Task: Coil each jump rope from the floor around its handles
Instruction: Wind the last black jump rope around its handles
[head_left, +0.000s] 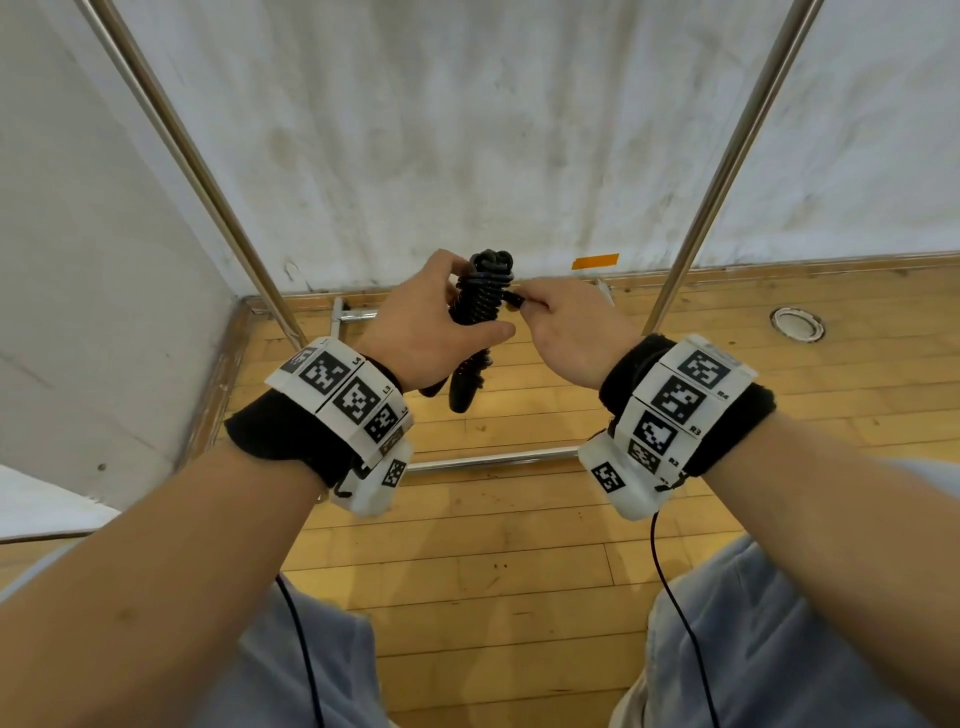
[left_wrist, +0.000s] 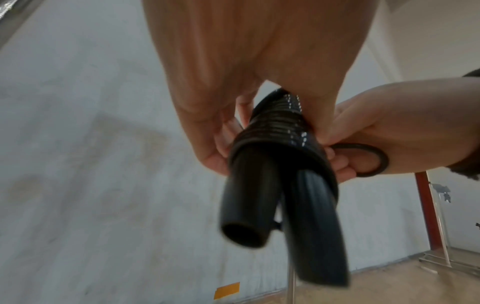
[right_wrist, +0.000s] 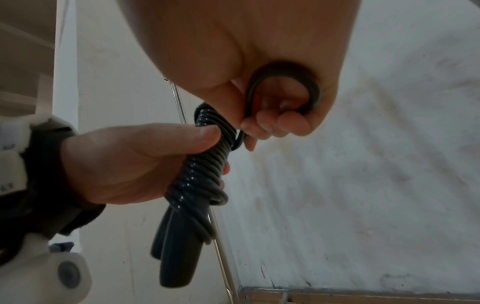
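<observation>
A black jump rope (head_left: 480, 301) is held in the air in front of me, its cord wound in many tight turns around its two black handles (left_wrist: 265, 203). My left hand (head_left: 431, 322) grips the wound bundle (right_wrist: 205, 164), thumb across the coils, with the handle ends (head_left: 462, 389) hanging below it. My right hand (head_left: 561, 322) pinches a short last loop of the cord (right_wrist: 285, 88) just right of the coils (left_wrist: 280, 123); that loop (left_wrist: 369, 158) curls back into the palm.
A wooden floor (head_left: 493, 571) lies below, meeting a white wall (head_left: 467, 130) with an orange tape mark (head_left: 595, 261). A metal rack frame with slanted poles (head_left: 208, 187) and a floor bar (head_left: 493, 460) stands ahead. A round floor fitting (head_left: 797, 323) sits at right.
</observation>
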